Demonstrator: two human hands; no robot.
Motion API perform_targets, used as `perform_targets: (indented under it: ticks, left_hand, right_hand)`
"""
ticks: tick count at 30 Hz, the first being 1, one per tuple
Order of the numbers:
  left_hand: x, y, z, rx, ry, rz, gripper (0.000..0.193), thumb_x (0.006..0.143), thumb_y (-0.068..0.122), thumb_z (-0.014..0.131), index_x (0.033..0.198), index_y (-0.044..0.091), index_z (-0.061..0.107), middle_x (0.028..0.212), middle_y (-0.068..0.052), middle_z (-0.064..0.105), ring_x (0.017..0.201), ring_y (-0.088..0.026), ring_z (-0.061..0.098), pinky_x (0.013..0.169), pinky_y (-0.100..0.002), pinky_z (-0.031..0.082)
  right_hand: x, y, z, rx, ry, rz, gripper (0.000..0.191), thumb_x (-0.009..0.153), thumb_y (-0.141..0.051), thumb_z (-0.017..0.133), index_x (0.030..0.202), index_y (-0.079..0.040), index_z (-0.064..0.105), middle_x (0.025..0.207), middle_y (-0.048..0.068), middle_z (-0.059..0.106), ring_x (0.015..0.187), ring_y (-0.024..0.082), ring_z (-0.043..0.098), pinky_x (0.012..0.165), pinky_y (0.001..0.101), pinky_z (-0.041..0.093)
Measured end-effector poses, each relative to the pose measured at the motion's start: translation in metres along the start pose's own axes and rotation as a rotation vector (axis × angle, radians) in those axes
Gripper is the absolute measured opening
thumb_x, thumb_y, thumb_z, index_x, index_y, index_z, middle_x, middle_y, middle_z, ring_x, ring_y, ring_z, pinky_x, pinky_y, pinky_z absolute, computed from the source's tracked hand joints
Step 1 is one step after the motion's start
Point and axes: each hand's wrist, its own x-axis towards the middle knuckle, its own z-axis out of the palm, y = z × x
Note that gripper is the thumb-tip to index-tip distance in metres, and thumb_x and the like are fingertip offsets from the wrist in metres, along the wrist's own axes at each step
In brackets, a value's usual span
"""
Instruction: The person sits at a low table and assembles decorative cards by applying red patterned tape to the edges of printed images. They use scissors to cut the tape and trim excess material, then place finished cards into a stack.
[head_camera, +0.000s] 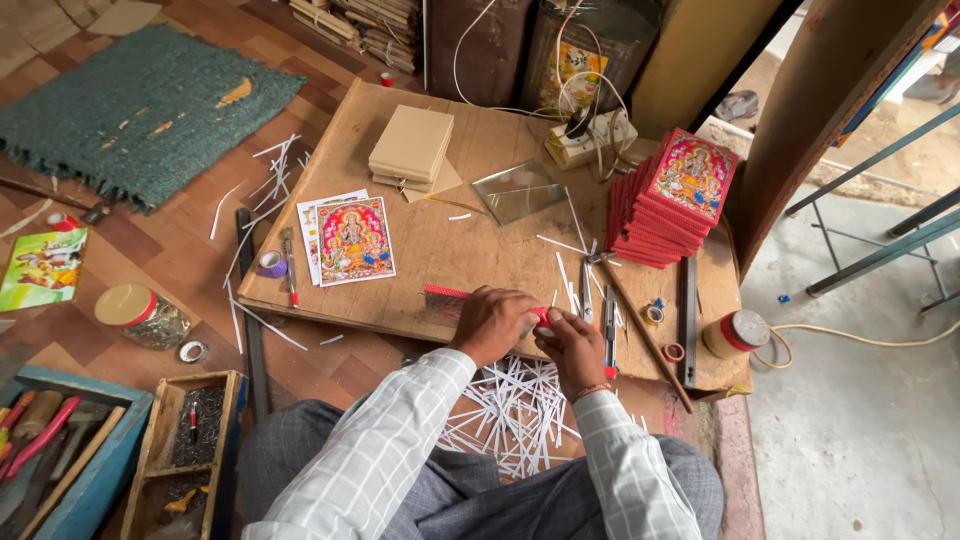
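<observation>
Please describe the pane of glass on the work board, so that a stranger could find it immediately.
Start at the large wooden board on the floor. Near its far edge, between the pile of plain tan boards and the stack of red framed pictures, lies the glass pane. It alone is transparent, flat and square.

Both hands (530, 335) grip red frame (447, 297) on wooden board (470, 250).

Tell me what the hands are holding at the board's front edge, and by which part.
Both hands grip a small red frame. The left hand covers its middle; the right hand pinches its right end. The exact finger placement is hidden.
</observation>
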Motion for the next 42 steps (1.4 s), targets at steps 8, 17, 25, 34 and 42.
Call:
perform_targets:
  ticks: [8,17,25,34,42]
  left_hand:
    - [0.011,0.006,0.014,0.048,0.049,0.000,0.015,0.081,0.021,0.072,0.093,0.013,0.078,0.094,-0.008,0.077,0.091,-0.031,0.070,0.083,-0.046,0.050]
    - [0.020,0.005,0.037,0.146,-0.003,-0.117,0.013,0.083,0.021,0.070,0.091,0.015,0.077,0.087,-0.009,0.076,0.086,-0.032,0.070,0.080,-0.046,0.050]
    - [0.016,-0.021,0.023,0.179,-0.106,-0.148,0.019,0.082,0.028,0.074,0.091,0.011,0.078,0.089,-0.014,0.075,0.087,-0.037,0.070,0.079,-0.048,0.053]
    - [-0.020,-0.068,-0.050,0.216,-0.009,-0.260,0.019,0.086,0.026,0.072,0.093,0.010,0.079,0.095,-0.010,0.077,0.087,-0.033,0.072,0.076,-0.044,0.055]
    - [-0.021,-0.065,-0.051,0.120,0.023,-0.206,0.018,0.085,0.019,0.071,0.098,0.007,0.075,0.095,-0.010,0.077,0.091,-0.033,0.071,0.078,-0.042,0.055]
  right_hand:
    - [0.017,0.010,-0.008,0.085,0.047,-0.078,0.038,0.093,-0.022,0.075,0.119,0.004,0.070,0.092,0.010,0.071,0.077,0.019,0.066,0.068,0.0307,0.054]
    - [0.006,0.002,0.004,-0.185,0.151,-0.235,0.072,0.081,-0.036,0.082,0.138,0.000,0.057,0.117,0.013,0.071,0.091,0.017,0.071,0.074,0.0316,0.056]
    - [0.010,-0.006,-0.004,-0.356,0.244,-0.310,0.080,0.075,-0.036,0.086,0.139,0.000,0.055,0.131,0.019,0.065,0.096,0.023,0.075,0.083,0.0346,0.060]
    - [-0.004,-0.019,0.003,-0.572,0.298,-0.540,0.069,0.078,-0.036,0.085,0.135,-0.006,0.062,0.127,0.017,0.070,0.111,0.027,0.069,0.094,0.0397,0.054]
    - [-0.021,-0.067,0.026,-1.559,-0.155,-0.915,0.011,0.090,-0.020,0.069,0.096,-0.014,0.077,0.090,0.008,0.076,0.103,0.029,0.069,0.116,0.0529,0.031]
